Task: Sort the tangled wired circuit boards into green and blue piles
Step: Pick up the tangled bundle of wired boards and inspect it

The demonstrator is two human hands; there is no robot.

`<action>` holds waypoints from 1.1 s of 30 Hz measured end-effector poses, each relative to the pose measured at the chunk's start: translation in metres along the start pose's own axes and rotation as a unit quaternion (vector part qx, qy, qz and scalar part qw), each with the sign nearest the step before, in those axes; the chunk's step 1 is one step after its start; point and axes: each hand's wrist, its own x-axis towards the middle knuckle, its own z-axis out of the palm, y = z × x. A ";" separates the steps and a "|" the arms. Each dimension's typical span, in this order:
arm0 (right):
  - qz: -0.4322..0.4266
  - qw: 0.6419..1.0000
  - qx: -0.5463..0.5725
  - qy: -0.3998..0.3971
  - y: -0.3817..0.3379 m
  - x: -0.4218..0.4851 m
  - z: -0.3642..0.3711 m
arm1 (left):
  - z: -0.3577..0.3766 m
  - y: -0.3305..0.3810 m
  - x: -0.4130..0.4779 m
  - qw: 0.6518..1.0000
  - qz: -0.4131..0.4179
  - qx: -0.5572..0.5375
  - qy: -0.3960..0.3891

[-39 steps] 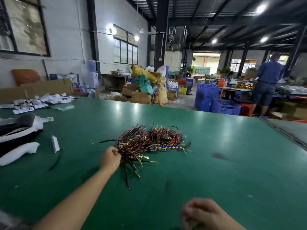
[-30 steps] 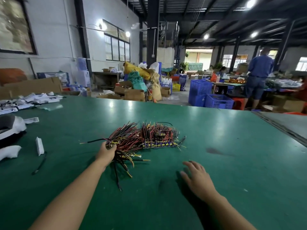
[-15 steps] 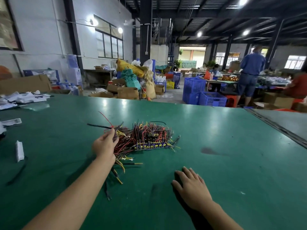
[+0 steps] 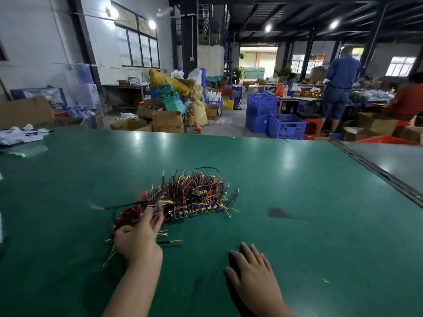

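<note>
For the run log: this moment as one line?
tangle: one heap, blue boards at front | left hand: fingers in its near-left wires, grip unclear | right hand: flat on table | piles: none yet

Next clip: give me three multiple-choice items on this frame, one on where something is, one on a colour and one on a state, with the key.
1. The left hand lies:
A) on the near-left part of the wire pile
B) on a keyboard
C) inside a drawer

2. The table top is:
A) white
B) green
C) red

3. The right hand is:
A) gripping a tool
B) lifted, holding a cup
C) flat on the table, holding nothing

Key:
1 A: its fingers reach onto the wires at the pile's near-left.
2 B: the surface all around the pile is green.
3 C: its fingers lie spread on bare table, nearer than the pile and to its right.
</note>
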 end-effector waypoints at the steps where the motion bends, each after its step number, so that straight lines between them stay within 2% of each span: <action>1: -0.002 1.000 0.005 0.002 0.000 -0.001 -0.001 | 0.001 -0.002 -0.007 0.999 -0.032 -0.010 -0.029; 5: -0.019 0.999 0.039 0.016 0.004 -0.003 -0.003 | -0.011 -0.019 -0.032 0.970 -0.205 -0.023 -0.129; 8: -0.036 0.996 0.071 0.035 0.008 -0.004 -0.007 | -0.027 -0.033 -0.043 0.948 -0.236 -0.008 -0.213; 11: -0.032 0.980 0.182 0.079 0.008 -0.009 -0.012 | -0.033 -0.037 -0.052 0.916 -0.245 0.012 -0.319; 13: -0.003 0.943 0.319 0.099 0.010 -0.011 -0.016 | -0.033 -0.041 -0.062 0.884 -0.255 0.027 -0.391; 16: 0.014 0.853 0.515 0.090 0.019 -0.016 -0.017 | -0.041 -0.051 -0.076 0.853 -0.275 0.054 -0.440; 19: 0.030 0.754 0.652 0.067 0.024 -0.021 -0.021 | -0.051 -0.060 -0.083 0.830 -0.286 0.087 -0.470; 21: 0.040 0.699 0.713 0.047 0.021 -0.020 -0.024 | -0.055 -0.062 -0.083 0.818 -0.264 0.103 -0.501; 22: 0.036 0.685 0.727 0.034 0.019 -0.020 -0.026 | -0.055 -0.061 -0.083 0.808 -0.247 0.109 -0.524; 25: 0.001 0.678 0.735 0.006 0.016 -0.023 -0.031 | -0.055 -0.059 -0.079 0.778 -0.221 0.133 -0.574; 30: 0.029 0.667 0.744 0.009 0.012 -0.028 -0.035 | -0.057 -0.064 -0.072 0.780 -0.256 0.121 -0.559; 33: 0.039 0.642 0.765 0.004 0.014 -0.027 -0.035 | -0.057 -0.068 -0.067 0.778 -0.303 0.102 -0.541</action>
